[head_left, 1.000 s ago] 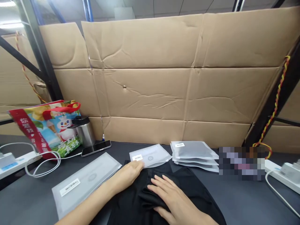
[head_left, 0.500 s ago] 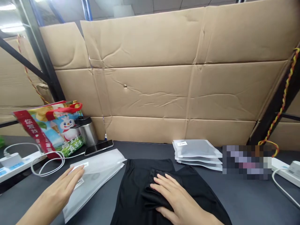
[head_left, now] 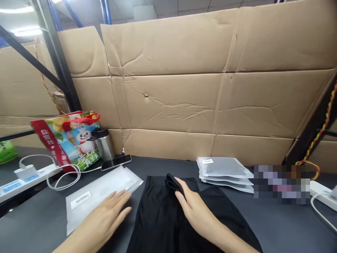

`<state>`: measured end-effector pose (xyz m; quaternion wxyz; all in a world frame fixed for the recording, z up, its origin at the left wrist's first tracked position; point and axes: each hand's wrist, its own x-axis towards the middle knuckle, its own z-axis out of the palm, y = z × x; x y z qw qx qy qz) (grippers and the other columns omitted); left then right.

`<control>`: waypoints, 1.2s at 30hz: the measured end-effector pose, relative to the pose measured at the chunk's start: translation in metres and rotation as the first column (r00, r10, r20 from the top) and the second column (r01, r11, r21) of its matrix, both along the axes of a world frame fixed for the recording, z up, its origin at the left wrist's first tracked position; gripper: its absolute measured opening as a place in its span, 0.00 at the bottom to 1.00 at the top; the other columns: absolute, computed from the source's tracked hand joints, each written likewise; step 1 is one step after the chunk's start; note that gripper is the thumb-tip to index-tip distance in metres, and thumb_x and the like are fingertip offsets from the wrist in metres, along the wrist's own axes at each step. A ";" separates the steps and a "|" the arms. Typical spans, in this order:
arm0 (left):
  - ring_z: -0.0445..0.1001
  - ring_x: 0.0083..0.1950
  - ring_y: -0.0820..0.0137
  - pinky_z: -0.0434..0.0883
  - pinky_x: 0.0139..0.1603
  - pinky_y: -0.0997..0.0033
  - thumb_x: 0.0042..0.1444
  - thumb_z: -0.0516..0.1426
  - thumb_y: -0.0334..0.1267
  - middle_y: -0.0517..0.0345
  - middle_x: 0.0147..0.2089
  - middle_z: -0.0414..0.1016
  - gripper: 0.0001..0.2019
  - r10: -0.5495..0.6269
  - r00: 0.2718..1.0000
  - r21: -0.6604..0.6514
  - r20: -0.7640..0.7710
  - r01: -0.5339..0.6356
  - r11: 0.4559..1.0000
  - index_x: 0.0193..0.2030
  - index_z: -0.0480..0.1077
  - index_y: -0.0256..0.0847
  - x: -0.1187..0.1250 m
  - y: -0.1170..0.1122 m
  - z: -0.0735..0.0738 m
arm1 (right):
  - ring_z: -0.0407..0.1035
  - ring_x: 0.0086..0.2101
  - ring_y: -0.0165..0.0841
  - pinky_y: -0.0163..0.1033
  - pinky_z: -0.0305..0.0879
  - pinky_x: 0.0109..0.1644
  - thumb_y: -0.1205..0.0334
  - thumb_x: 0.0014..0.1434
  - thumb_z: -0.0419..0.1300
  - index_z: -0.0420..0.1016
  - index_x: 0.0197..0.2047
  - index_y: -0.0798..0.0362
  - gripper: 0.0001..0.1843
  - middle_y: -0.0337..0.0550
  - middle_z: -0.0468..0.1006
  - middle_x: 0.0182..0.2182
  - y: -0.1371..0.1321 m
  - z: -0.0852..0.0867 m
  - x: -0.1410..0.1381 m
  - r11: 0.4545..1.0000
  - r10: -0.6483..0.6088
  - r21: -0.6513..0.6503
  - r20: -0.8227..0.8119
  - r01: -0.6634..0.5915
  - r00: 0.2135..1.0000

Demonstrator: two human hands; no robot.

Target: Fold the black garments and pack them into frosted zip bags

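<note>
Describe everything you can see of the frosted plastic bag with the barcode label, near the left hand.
The frosted plastic bag is translucent and milky white, with a white barcode label on its upper face. It lies flat and diagonally on the dark tabletop, beside the black garment. A loose layer or flap shows at its far right end. The left hand lies over its near edge, though actual contact is hard to confirm. Its contents cannot be made out.
</note>
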<state>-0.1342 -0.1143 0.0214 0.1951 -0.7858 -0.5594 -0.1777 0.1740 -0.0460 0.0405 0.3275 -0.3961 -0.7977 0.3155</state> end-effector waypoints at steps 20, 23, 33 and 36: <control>0.50 0.68 0.56 0.48 0.66 0.43 0.62 0.53 0.48 0.54 0.68 0.55 0.27 -0.348 0.927 -0.402 0.142 0.376 0.835 0.67 0.52 0.50 0.077 0.035 0.003 | 0.55 0.61 0.36 0.49 0.55 0.62 0.67 0.57 0.44 0.60 0.61 0.50 0.28 0.44 0.60 0.62 0.046 -0.006 -0.010 0.940 -0.324 -0.266 -0.497 0.215 0.805; 0.62 0.63 0.60 0.54 0.65 0.48 0.63 0.50 0.33 0.55 0.61 0.68 0.20 -0.365 0.919 -0.336 0.149 0.394 0.856 0.62 0.62 0.48 0.076 0.047 0.005 | 0.58 0.59 0.37 0.49 0.60 0.59 0.67 0.56 0.45 0.60 0.61 0.51 0.29 0.47 0.61 0.61 0.057 -0.014 0.013 0.924 -0.342 -0.328 -0.475 0.198 0.811; 0.59 0.65 0.63 0.53 0.66 0.48 0.53 0.45 0.20 0.59 0.61 0.67 0.29 -0.272 0.962 -0.236 0.016 0.268 0.934 0.58 0.67 0.49 0.038 0.076 0.010 | 0.57 0.59 0.38 0.51 0.53 0.62 0.61 0.61 0.46 0.67 0.54 0.50 0.20 0.47 0.65 0.59 0.046 -0.022 0.044 0.946 -0.315 -0.009 -0.274 0.325 0.909; 0.55 0.67 0.65 0.52 0.67 0.51 0.56 0.43 0.20 0.60 0.64 0.63 0.30 -0.247 0.964 -0.201 0.101 0.263 0.943 0.63 0.61 0.48 0.043 0.067 0.006 | 0.49 0.63 0.40 0.51 0.50 0.64 0.54 0.62 0.50 0.64 0.58 0.49 0.22 0.46 0.58 0.63 0.028 -0.015 0.035 0.949 -0.226 0.214 -0.041 0.229 0.973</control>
